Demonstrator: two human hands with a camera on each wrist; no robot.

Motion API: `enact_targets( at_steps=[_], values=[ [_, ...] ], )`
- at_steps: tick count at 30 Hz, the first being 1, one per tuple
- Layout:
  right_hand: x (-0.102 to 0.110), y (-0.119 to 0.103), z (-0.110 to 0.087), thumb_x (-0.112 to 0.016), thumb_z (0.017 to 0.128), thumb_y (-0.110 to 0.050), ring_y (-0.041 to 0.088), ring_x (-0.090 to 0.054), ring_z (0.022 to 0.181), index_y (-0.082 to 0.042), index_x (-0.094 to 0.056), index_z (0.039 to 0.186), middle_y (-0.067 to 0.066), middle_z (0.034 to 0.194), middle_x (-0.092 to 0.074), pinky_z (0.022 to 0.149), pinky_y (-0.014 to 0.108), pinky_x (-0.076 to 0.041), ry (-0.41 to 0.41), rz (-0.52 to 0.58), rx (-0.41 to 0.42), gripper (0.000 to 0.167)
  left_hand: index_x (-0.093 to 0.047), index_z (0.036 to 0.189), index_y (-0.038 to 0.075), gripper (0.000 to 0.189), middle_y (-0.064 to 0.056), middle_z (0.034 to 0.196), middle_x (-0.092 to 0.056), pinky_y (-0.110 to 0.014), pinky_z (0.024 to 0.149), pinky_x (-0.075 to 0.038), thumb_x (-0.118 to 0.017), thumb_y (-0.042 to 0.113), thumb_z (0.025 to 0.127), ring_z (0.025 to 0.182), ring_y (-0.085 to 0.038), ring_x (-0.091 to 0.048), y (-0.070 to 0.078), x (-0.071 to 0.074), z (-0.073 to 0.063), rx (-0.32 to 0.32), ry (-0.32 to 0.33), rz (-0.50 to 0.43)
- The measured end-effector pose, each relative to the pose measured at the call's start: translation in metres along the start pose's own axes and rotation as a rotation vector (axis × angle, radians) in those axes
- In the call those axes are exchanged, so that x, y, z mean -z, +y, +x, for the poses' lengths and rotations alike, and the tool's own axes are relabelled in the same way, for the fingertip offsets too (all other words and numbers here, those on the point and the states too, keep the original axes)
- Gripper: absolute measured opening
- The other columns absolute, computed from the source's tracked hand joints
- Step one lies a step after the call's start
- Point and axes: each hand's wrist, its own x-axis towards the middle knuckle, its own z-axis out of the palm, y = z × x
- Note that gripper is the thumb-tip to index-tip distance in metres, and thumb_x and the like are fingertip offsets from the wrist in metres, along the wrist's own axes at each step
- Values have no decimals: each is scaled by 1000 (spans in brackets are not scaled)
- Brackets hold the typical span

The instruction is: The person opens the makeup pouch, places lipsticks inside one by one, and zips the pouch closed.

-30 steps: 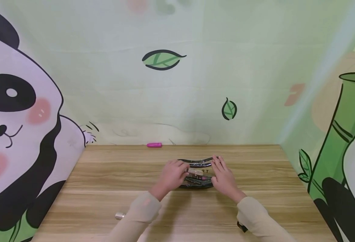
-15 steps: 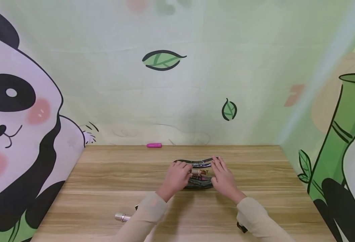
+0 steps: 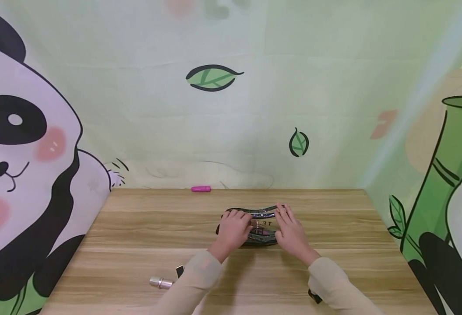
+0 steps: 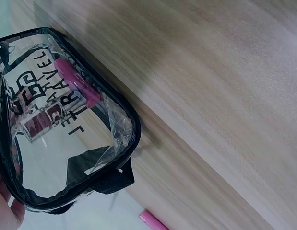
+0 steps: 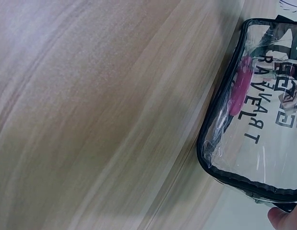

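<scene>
A clear toiletry bag [image 3: 265, 239] with black trim stands on the table. Its mouth faces up, and TRAVEL lettering shows on the plastic. My right hand [image 3: 294, 232] holds the right end, fingers at the far rim and thumb at the near rim. My left hand [image 3: 232, 229] grips the bag's left part, bent over the rim; some of its fingertips are hidden. In the left wrist view, a clear and brown-red lipstick-like tube [image 4: 40, 122] lies inside beside a pink tube-shaped item [image 4: 76, 82]. No finger is seen touching either one.
A pink stick [image 3: 201, 189] lies at the back edge of the wooden table [image 3: 136, 227], against a printed cloth backdrop [image 3: 254, 109]. By the left sleeve are a silver tube [image 3: 161, 282] and a small dark item [image 3: 180, 271]. A black item [image 3: 315, 296] is partly under the right sleeve.
My left hand has moved right over the bag's mouth. The lipstick-like tube at its fingertips shows less above the bag now. The right hand has stayed in place.
</scene>
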Motion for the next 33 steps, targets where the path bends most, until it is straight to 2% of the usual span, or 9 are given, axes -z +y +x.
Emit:
enact_targets(
  at_steps=[19, 25, 33],
  values=[
    [2, -2, 0, -44, 79, -10, 31, -12, 135, 1, -34, 133, 9, 147, -18, 102, 49, -27, 3, 3, 2, 57, -64, 93, 24, 15, 9, 97, -63, -31, 81, -39, -54, 31, 85, 90, -13, -52, 3, -5, 2, 39, -39, 24],
    [2, -2, 0, -43, 79, -10, 31, -11, 135, 2, -33, 134, 9, 147, -18, 102, 50, -27, -2, 7, 0, 57, -65, 90, 23, 13, 8, 95, -64, -31, 81, -39, -55, 30, 85, 90, -13, -52, 3, -6, 2, 37, -29, 17],
    [0, -1, 0, -46, 79, -8, 31, -10, 135, 2, -33, 133, 10, 147, -18, 105, 48, -23, 0, 1, 5, 57, -64, 95, 23, 15, 7, 99, -62, -32, 81, -39, -54, 29, 85, 92, -14, -52, 2, -7, 1, 36, -37, 15]
  ],
)
